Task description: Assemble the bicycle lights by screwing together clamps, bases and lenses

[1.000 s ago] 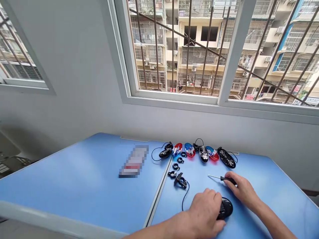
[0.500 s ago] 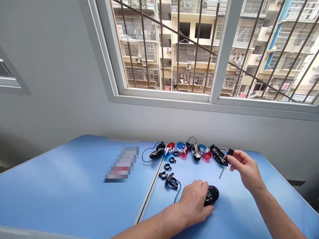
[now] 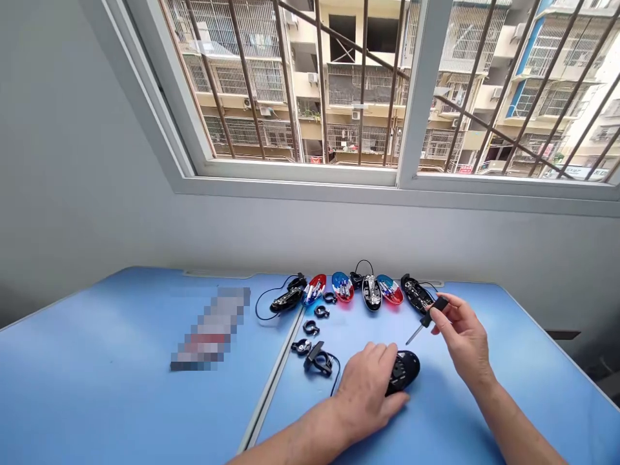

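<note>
My left hand (image 3: 369, 391) is closed round the left side of a black oval housing (image 3: 405, 370) that lies on the blue table. Between the fingers of my right hand (image 3: 460, 332) is a small screwdriver with a black handle (image 3: 434, 311). Its thin metal shaft slants down to the left, with the tip above and apart from the housing. A black clamp with a cable (image 3: 318, 360) lies left of my left hand. Behind the screwdriver handle sits another open black housing (image 3: 415, 294).
Along the back of the table (image 3: 145, 361) lie red-and-blue shells (image 3: 343, 287), a black-and-silver housing (image 3: 372, 294) and a cabled black part (image 3: 287, 300). Black ring clamps (image 3: 310, 327) form a column near the table seam. A blurred flat item (image 3: 213, 329) lies at the left.
My right hand has moved slightly left and turned the screwdriver, whose shaft now slants more toward the housing. The camera view has shifted. My left hand keeps its hold.
</note>
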The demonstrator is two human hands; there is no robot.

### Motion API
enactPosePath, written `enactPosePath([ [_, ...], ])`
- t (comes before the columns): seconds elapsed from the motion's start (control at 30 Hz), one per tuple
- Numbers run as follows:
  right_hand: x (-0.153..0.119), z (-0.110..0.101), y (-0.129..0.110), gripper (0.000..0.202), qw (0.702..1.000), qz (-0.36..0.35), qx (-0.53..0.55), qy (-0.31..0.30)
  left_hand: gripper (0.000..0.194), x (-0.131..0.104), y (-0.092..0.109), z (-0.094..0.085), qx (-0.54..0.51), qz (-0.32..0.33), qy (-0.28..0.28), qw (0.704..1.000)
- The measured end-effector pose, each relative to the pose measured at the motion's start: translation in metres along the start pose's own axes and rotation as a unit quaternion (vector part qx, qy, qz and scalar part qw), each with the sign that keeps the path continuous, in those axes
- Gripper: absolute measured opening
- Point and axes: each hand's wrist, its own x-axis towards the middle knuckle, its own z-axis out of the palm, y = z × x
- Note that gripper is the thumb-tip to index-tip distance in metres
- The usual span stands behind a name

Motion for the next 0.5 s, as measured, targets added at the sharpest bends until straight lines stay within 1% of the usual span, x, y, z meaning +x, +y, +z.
enactPosePath([
  [0.07, 0.002, -0.001, 0.000, 0.032, 1.000, 0.015, 0.005, 0.005, 0.065, -0.007, -0.005, -0.005, 0.006, 0.019, 0.018, 1.000],
  [0.1, 0.002, -0.002, -0.001, 0.032, 1.000, 0.020, 0.006, 0.007, 0.067, -0.013, -0.010, -0.010, 0.019, 0.039, 0.034, 0.998],
  [0.13, 0.002, -0.002, -0.002, 0.033, 1.000, 0.025, 0.008, 0.006, 0.060, -0.020, -0.018, -0.017, 0.044, 0.062, 0.051, 0.996],
  [0.2, 0.002, -0.001, -0.003, 0.033, 0.999, 0.032, 0.012, 0.001, 0.045, -0.034, -0.037, -0.032, 0.119, 0.076, 0.088, 0.986],
  [0.27, 0.001, 0.000, -0.004, 0.033, 0.999, 0.037, 0.016, -0.004, 0.042, -0.047, -0.058, -0.047, 0.200, 0.056, 0.078, 0.975],
  [0.33, 0.000, 0.001, -0.002, 0.033, 0.999, 0.039, 0.016, -0.005, 0.046, -0.055, -0.074, -0.055, 0.262, 0.038, 0.040, 0.964],
  [0.4, 0.000, 0.002, -0.001, 0.034, 0.999, 0.039, 0.012, -0.005, 0.045, -0.059, -0.081, -0.057, 0.282, 0.040, 0.002, 0.959],
  [0.43, -0.001, 0.002, 0.000, 0.034, 0.999, 0.039, 0.011, -0.005, 0.042, -0.059, -0.082, -0.055, 0.288, 0.044, -0.005, 0.956],
  [0.5, -0.001, 0.002, 0.000, 0.035, 0.999, 0.038, 0.007, -0.004, 0.034, -0.058, -0.080, -0.047, 0.298, 0.057, 0.002, 0.953],
])
